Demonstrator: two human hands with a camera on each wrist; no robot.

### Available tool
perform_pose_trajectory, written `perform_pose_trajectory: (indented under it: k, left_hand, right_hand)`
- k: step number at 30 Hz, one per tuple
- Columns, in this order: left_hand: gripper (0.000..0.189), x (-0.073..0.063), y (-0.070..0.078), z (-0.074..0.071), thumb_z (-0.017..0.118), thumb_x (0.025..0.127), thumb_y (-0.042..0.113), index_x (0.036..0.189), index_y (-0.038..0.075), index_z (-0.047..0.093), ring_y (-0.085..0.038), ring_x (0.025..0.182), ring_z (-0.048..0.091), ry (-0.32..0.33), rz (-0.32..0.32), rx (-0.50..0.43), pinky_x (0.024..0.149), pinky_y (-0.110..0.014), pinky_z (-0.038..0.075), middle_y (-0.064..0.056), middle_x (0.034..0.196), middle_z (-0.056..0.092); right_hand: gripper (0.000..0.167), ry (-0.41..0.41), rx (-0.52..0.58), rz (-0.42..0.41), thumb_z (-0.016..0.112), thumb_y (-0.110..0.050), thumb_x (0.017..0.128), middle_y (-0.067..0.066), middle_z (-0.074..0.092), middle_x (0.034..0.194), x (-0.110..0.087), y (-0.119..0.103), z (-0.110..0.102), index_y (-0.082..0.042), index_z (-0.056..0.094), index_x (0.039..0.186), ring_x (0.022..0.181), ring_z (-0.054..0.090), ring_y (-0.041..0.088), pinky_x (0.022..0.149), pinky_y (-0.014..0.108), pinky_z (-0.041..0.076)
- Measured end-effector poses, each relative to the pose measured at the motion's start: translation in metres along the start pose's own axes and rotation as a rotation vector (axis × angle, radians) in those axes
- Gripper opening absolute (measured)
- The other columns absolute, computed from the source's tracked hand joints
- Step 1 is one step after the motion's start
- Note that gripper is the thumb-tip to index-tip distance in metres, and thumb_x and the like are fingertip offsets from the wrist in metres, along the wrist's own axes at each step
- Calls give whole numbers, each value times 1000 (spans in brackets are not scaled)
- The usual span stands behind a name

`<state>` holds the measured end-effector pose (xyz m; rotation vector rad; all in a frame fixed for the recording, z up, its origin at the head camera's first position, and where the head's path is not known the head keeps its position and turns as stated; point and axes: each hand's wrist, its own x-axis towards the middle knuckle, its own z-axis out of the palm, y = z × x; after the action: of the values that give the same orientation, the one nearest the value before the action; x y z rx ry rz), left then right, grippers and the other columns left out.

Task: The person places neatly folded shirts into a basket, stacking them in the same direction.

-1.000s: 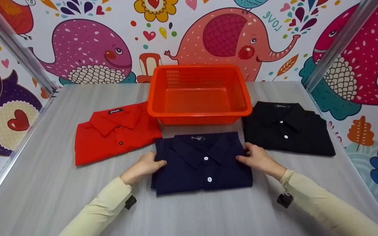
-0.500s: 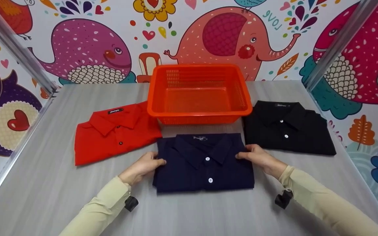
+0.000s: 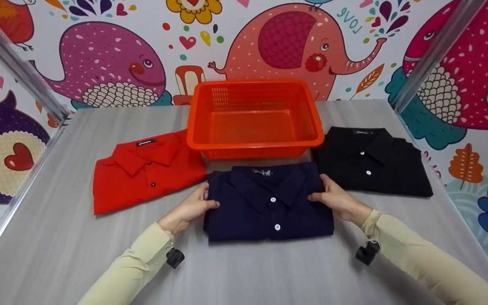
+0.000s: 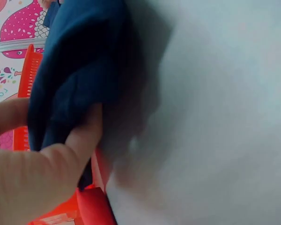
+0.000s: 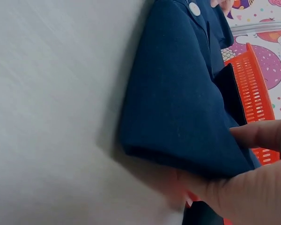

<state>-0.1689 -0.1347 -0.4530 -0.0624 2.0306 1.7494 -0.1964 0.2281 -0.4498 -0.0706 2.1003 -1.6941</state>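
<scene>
A folded navy polo shirt [image 3: 244, 218] with white buttons is held up between both hands, collar toward the basket. My left hand [image 3: 188, 209] pinches its left edge, thumb on top and fingers beneath. At the opposite edge, my right hand [image 3: 342, 202] grips the cloth the same way. In the left wrist view the shirt's side [image 4: 84, 70] hangs over its shadow on the table. The right wrist view shows the folded lower edge [image 5: 168, 98] above the grey surface, with finger and thumb around the side.
An orange perforated basket [image 3: 256, 151] stands behind the navy shirt, nothing inside it. To its left lies a folded red shirt [image 3: 129, 186], to its right a folded black shirt [image 3: 392, 173]. A patterned wall [image 3: 235, 25] closes off the back of the grey table [image 3: 261, 275].
Both hands have lifted the navy shirt and carried it slightly toward the basket and to the right. The view has tilted a little; the basket and other shirts stay in place.
</scene>
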Motion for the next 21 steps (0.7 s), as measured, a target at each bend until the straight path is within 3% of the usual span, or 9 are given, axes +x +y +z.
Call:
perform_pose_trajectory:
  k: [6, 13, 17, 21]
  left_hand:
    - [84, -2, 1, -1, 54, 83, -7, 149, -9, 2, -37, 141, 16, -17, 30, -59, 114, -46, 13, -29, 154, 12]
    - [88, -12, 3, -2, 53, 81, -12, 148, -12, -5, -39, 140, 18, -22, 79, -87, 114, -48, 14, -32, 153, 13]
    - [84, -14, 2, -4, 52, 82, -13, 150, -9, 3, -37, 136, 30, -64, 152, -94, 112, -45, 23, -30, 150, 25]
    - [80, -17, 8, -8, 51, 82, -16, 151, -3, 12, -34, 128, 42, -120, 249, -137, 103, -41, 38, -28, 144, 37]
  right_hand:
    - [73, -35, 60, -41, 58, 7, 83, 28, 30, 147, -8, 0, -2, 10, 16, 143, 133, 31, 34, 108, 39, 28]
    - [65, -38, 37, -156, 62, 10, 81, 25, 44, 135, -20, -1, -2, 9, 27, 136, 118, 49, 25, 93, 27, 44]
    - [62, -28, -20, -237, 64, 12, 80, 23, 50, 129, -25, -5, -3, 7, 31, 132, 108, 55, 19, 88, 28, 47]
    - [62, 2, -76, -298, 64, 13, 80, 21, 49, 131, -27, -15, -6, 5, 33, 133, 111, 54, 18, 90, 26, 46]
